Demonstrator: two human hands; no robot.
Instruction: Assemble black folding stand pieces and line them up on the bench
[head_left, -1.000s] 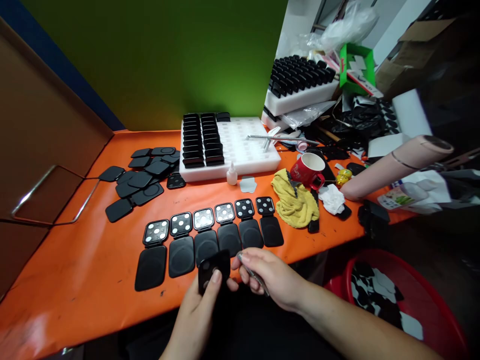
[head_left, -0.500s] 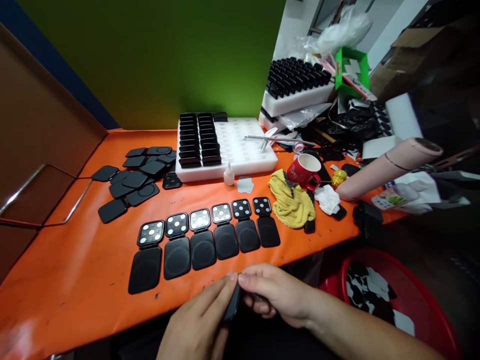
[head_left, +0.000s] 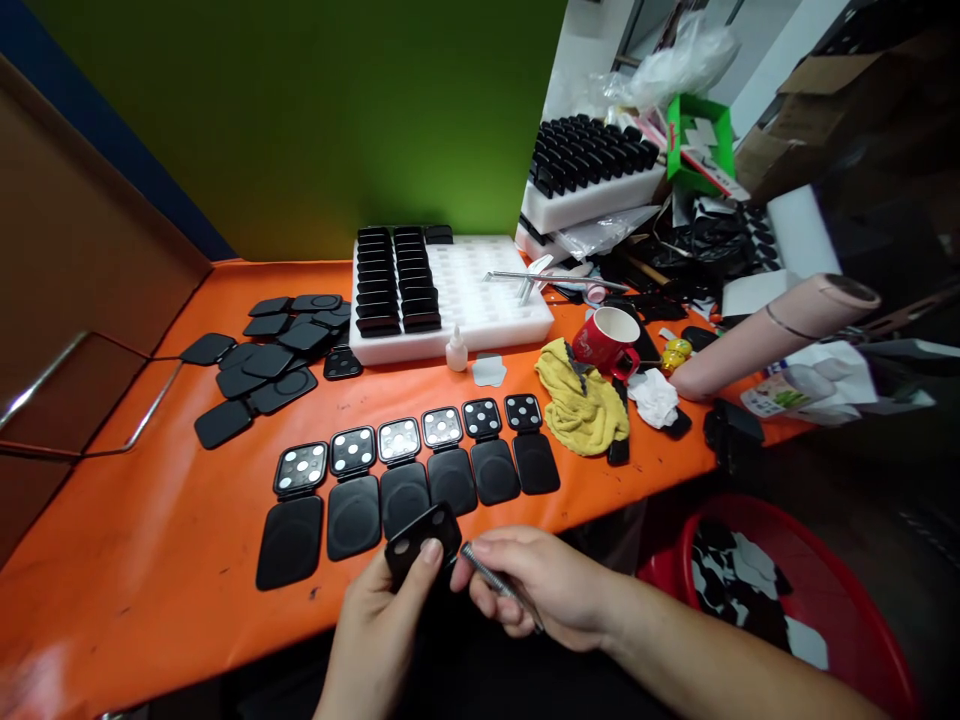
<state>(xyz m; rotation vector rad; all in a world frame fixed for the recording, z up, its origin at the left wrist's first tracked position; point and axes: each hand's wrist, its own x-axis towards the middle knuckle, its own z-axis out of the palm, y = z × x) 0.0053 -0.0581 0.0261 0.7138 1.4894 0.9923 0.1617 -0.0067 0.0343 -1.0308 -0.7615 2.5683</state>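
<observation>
My left hand [head_left: 379,630] grips a black square pad [head_left: 414,545], its thumb pressed on the face, where pale round dots show. The lower part of this pad is hidden by my fingers and the dark background. In my right hand [head_left: 551,580] lies a slim metal tool with a ridged handle [head_left: 487,570], its upper end close to the pad's right edge. Its working tip cannot be made out. Beyond my hands, several unfolded black two-part pads [head_left: 354,515] lie in a row, dotted halves [head_left: 352,450] at the far side.
A loose heap of black pads [head_left: 259,362] lies left. Behind the row stand a white foam tray [head_left: 487,300] with black pieces in slots and a small dropper bottle [head_left: 456,350]. Rightward are a yellow cloth [head_left: 581,405], a red mug [head_left: 600,340] and a red bin [head_left: 862,610].
The pad in my left hand has turned up, so its dotted face now shows. My right hand has drawn slightly away from it, and the metal tool has come into sight.
</observation>
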